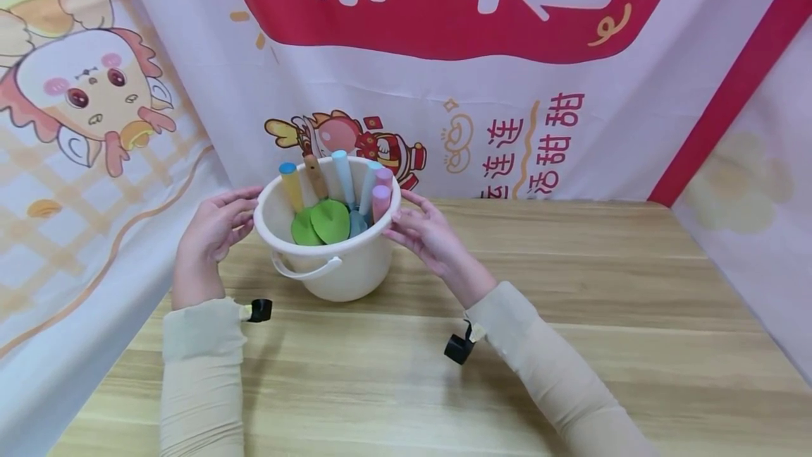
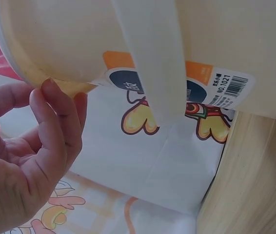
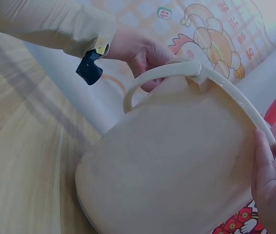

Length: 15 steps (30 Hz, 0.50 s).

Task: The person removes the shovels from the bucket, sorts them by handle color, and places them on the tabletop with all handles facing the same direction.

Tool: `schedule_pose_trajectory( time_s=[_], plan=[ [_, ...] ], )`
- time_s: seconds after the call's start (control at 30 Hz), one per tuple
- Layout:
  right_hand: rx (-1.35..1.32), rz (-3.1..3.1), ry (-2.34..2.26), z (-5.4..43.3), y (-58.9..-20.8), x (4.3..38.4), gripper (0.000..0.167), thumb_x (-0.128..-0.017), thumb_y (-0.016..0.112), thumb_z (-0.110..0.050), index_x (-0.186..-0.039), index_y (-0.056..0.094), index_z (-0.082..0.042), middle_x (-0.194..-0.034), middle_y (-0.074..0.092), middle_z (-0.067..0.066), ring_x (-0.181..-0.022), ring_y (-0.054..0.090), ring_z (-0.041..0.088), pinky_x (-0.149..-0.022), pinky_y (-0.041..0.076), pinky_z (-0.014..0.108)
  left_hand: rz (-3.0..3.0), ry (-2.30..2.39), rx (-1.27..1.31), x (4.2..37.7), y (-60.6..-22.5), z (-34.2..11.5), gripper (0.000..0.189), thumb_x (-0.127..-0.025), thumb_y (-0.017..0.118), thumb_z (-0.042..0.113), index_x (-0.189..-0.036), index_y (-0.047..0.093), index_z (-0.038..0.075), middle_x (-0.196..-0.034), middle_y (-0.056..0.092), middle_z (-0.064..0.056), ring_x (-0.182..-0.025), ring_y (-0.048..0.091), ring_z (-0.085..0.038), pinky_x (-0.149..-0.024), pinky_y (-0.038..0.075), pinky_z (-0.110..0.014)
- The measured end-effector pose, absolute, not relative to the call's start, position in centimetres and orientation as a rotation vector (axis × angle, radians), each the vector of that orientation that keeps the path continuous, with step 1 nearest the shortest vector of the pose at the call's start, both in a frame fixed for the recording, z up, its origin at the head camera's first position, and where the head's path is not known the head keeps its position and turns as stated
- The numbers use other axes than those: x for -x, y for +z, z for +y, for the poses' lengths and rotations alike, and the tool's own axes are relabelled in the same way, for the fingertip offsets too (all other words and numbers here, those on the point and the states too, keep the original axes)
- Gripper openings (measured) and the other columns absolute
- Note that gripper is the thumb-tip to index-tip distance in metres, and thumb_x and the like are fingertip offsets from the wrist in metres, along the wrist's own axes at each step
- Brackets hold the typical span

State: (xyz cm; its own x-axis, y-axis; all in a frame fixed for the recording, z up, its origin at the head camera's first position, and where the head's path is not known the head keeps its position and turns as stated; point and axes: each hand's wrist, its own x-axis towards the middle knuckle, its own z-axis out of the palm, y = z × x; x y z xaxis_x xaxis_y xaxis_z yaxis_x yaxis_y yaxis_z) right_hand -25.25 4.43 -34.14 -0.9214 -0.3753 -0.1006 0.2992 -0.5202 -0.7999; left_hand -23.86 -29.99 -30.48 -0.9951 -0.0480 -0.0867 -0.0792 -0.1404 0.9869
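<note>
Curling its fingers, the left hand (image 1: pixel 214 226) grips the left rim of a cream bucket (image 1: pixel 357 271) near the back-left corner of the wooden table (image 1: pixel 539 302); inside, yellow, brown, blue and pink handles (image 1: pixel 342 172) lean behind green leaf-shaped pieces (image 1: pixel 331 223); opposite, the right hand (image 1: pixel 428 233) pinches the right rim.

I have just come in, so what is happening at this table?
A person holds a white bucket by its rim, left grip on one side, right grip on the other. Colored handles and two green rounded pieces show inside it. Its carrying handle hangs in front; whether the base touches the table is unclear.
</note>
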Motion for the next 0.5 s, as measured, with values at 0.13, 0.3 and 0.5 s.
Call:
schedule_pose_trajectory(
  time_s=[0.13, 0.3, 0.5],
  plan=[
    [0.110, 1.264, -2.437, 4.65, -34.03, 25.28, 0.062, -0.102, 0.052, 0.008, -0.157, 0.034, -0.013, -0.121, 0.058, 0.015, -0.090, 0.072, 0.019, -0.086, 0.059, 0.030, 2.058, 2.346, 0.161, 23.80, -30.43, -29.75, 0.021, -0.101, 0.062, 0.007, -0.099, 0.078, 0.021, -0.096, 0.071, 0.008, -0.073, 0.067, -0.006, -0.065, 0.056, -0.016],
    [0.112, 1.256, -2.445, 4.83, -34.09, 25.33, 0.062, -0.102, 0.051, 0.009, -0.157, 0.033, -0.012, -0.119, 0.058, 0.015, -0.089, 0.072, 0.019, -0.085, 0.060, 0.030, 2.047, 2.346, 0.160, 23.85, -30.52, -29.61, 0.022, -0.102, 0.062, 0.007, -0.099, 0.077, 0.022, -0.095, 0.071, 0.007, -0.073, 0.067, -0.005, -0.066, 0.056, -0.017],
    [0.117, 1.252, -2.444, 5.14, -34.11, 25.44, 0.062, -0.101, 0.051, 0.010, -0.157, 0.033, -0.011, -0.118, 0.058, 0.015, -0.088, 0.073, 0.019, -0.085, 0.060, 0.030, 2.032, 2.351, 0.157, 23.87, -30.62, -29.54, 0.018, -0.101, 0.063, 0.008, -0.101, 0.077, 0.020, -0.095, 0.071, 0.006, -0.072, 0.067, -0.006, -0.067, 0.057, -0.018]
  ],
)
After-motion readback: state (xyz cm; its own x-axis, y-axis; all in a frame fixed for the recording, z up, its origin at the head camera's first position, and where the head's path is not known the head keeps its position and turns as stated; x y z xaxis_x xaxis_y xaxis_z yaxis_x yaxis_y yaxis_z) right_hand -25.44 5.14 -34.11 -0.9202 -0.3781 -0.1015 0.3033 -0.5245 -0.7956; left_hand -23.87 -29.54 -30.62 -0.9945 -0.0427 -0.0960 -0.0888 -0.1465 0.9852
